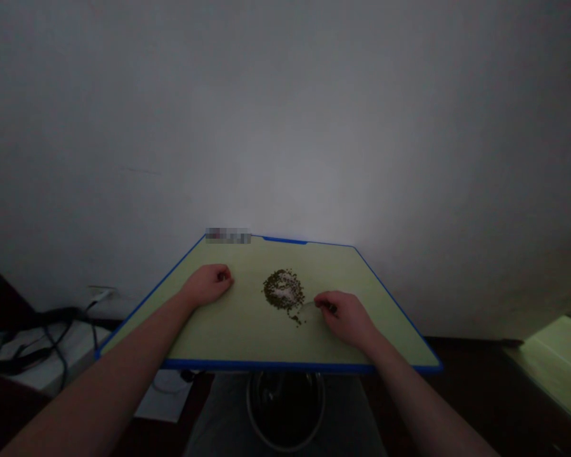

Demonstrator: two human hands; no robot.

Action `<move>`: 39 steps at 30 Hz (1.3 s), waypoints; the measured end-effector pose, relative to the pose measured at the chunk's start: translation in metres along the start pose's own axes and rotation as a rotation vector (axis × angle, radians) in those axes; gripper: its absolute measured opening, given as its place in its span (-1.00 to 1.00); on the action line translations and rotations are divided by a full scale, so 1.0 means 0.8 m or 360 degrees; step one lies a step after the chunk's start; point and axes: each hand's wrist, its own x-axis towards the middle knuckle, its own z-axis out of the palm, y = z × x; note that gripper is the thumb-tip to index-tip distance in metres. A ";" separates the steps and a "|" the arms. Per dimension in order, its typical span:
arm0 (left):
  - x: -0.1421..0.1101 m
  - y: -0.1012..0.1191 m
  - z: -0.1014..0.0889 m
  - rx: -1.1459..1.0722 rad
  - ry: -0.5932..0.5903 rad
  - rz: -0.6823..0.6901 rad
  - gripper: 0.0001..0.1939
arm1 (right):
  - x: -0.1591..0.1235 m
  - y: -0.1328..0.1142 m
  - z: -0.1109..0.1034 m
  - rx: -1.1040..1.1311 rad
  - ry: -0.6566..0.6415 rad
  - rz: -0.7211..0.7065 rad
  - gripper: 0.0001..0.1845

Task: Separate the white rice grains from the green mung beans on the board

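Observation:
A pile of small dark green grains (272,293), with a whitish grainy patch (292,291) mixed in, lies in the middle of a pale green board (228,336). My right hand (345,315) is just right of the pile, its fingers pinched on a small pale, spoon-like utensil (307,308). The utensil's tip points left toward the pile's edge, where a few grains lie scattered. Left of the pile, my left hand (210,284) rests on the board in a loose fist, with nothing visible in it.
A blue rim (266,366) borders the board, and a grey wall (285,127) rises behind it. Below the near edge, a round metal-rimmed pot (285,449) sits between my legs. Dark cables (52,349) and a wall socket (102,293) are at left.

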 end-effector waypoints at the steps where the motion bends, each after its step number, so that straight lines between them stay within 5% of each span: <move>1: 0.000 0.000 0.000 -0.0001 -0.0001 0.0000 -0.77 | -0.001 -0.001 -0.001 0.0005 -0.0006 -0.0003 -0.69; 39: -0.001 0.004 -0.002 0.0020 -0.0003 0.0001 -0.78 | -0.013 -0.017 0.000 0.0075 -0.0051 0.0055 -0.68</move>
